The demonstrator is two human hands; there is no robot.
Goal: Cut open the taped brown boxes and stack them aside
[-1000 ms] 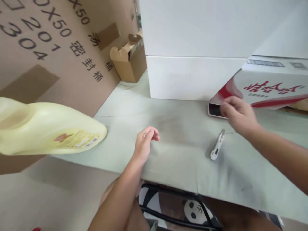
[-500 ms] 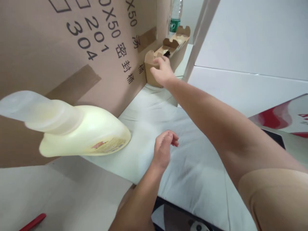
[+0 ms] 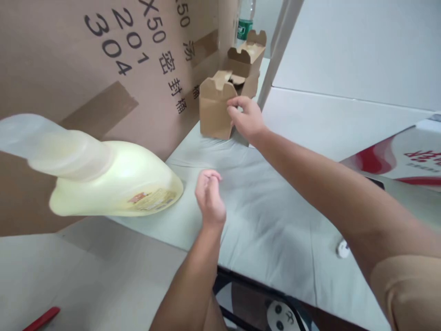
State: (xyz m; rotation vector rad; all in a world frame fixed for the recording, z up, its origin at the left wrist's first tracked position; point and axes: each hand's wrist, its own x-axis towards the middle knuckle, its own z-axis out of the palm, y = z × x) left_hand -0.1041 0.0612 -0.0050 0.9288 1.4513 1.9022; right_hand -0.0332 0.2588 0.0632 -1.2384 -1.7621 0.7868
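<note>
With thumb and fingers pinched together, my right hand [image 3: 245, 118] grips the right edge of a small brown cardboard box [image 3: 215, 112] that has notched flaps. Its base rests on the pale cloth. Right behind it stands another part of the brown carton row, a small open box [image 3: 251, 69] with raised notched flaps; whether the two are joined I cannot tell. Over the cloth, my left hand [image 3: 210, 197] is loosely curled with nothing visible in it, apart from the box.
A large printed carton [image 3: 144, 92] walls the left. Before it stands a pale yellow bottle [image 3: 120, 184] with a translucent top. A water bottle [image 3: 245, 23] is at the back. White panels [image 3: 358, 55] rise on the right, above a red-and-white box [image 3: 396, 156]. A red object [image 3: 43, 318] lies lower left.
My right hand has drawn the front cardboard box nearer, opening space between its flap and those behind. My left hand has moved left and slightly up. The view has shifted a little.
</note>
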